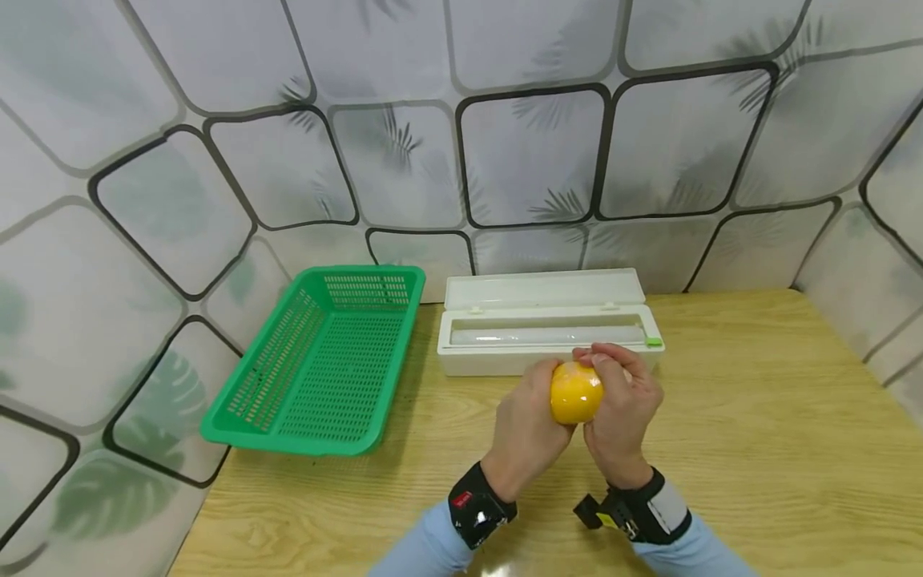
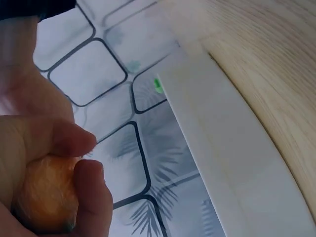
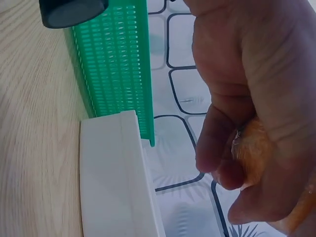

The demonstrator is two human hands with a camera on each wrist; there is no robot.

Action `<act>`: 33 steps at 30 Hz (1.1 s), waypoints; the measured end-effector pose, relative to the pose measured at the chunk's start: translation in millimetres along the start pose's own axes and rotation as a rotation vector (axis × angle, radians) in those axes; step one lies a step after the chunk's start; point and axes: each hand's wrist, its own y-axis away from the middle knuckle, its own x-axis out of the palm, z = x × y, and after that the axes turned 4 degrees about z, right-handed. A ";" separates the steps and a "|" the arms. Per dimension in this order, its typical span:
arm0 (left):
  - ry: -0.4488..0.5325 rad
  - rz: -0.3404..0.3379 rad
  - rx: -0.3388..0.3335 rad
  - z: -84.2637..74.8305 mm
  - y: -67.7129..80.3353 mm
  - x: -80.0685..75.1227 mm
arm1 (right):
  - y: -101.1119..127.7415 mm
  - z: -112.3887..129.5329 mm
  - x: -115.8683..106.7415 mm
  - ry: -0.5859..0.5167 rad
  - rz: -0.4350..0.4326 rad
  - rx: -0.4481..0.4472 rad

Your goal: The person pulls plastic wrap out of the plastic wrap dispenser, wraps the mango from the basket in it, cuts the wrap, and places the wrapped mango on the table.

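Above the table, in front of a white box, both hands hold a round orange (image 1: pixel 575 394) between them. Shiny clear film covers its skin, with wrinkles showing in the left wrist view on the orange (image 2: pixel 47 190). My left hand (image 1: pixel 532 421) grips it from the left, fingers and thumb curled round it. From the other side my right hand (image 1: pixel 626 405) holds the fruit, its fingertips bunched at the top. The right wrist view shows the thumb and fingers bent about the film-wrapped orange (image 3: pixel 253 148), part of which they hide.
Behind the hands stands the white film dispenser box (image 1: pixel 479 365), its lid (image 1: pixel 544 290) raised, a roll of clear film (image 1: pixel 541 335) inside and a green slider (image 1: pixel 653 342) at its right end. A green perforated basket (image 1: pixel 317 443) sits left. Patterned wall covering (image 1: pixel 534 160) borders the wooden table (image 1: pixel 779 417).
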 end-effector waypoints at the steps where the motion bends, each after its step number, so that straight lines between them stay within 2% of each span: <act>1: -0.021 -0.012 0.013 1.2 -0.3 0.4 | -0.6 -0.5 -0.2 0.001 0.003 0.007; 8: -0.205 -0.050 0.095 17.6 -5.7 -1.9 | -4.4 -7.2 -5.1 0.095 0.065 0.187; 11: -0.265 -0.065 0.114 21.6 -6.9 -2.2 | -4.3 -11.4 -10.1 0.120 0.064 0.219; 13: -0.299 -0.068 0.120 23.2 -6.8 -1.2 | -3.5 -15.1 -13.5 0.129 0.068 0.209; 17: -0.363 -0.063 0.141 23.8 -5.3 3.6 | 1.3 -22.9 -17.0 0.195 0.067 0.121; 21: -0.373 -0.066 0.159 19.2 -2.0 7.7 | 3.7 -27.3 -18.4 0.238 0.013 0.050; 24: -0.327 -0.035 0.151 16.7 -0.6 7.4 | 2.0 -27.2 -19.4 0.222 -0.006 0.028; 28: -0.196 0.071 0.156 19.2 -1.4 0.5 | -0.4 -25.5 -21.0 0.227 0.010 0.026; 31: 0.013 0.189 0.121 23.2 -3.9 -9.9 | -1.9 -23.1 -21.6 0.231 0.016 0.036; 33: 0.240 0.264 0.048 25.8 -5.9 -17.0 | -3.0 -21.1 -21.5 0.210 0.010 0.046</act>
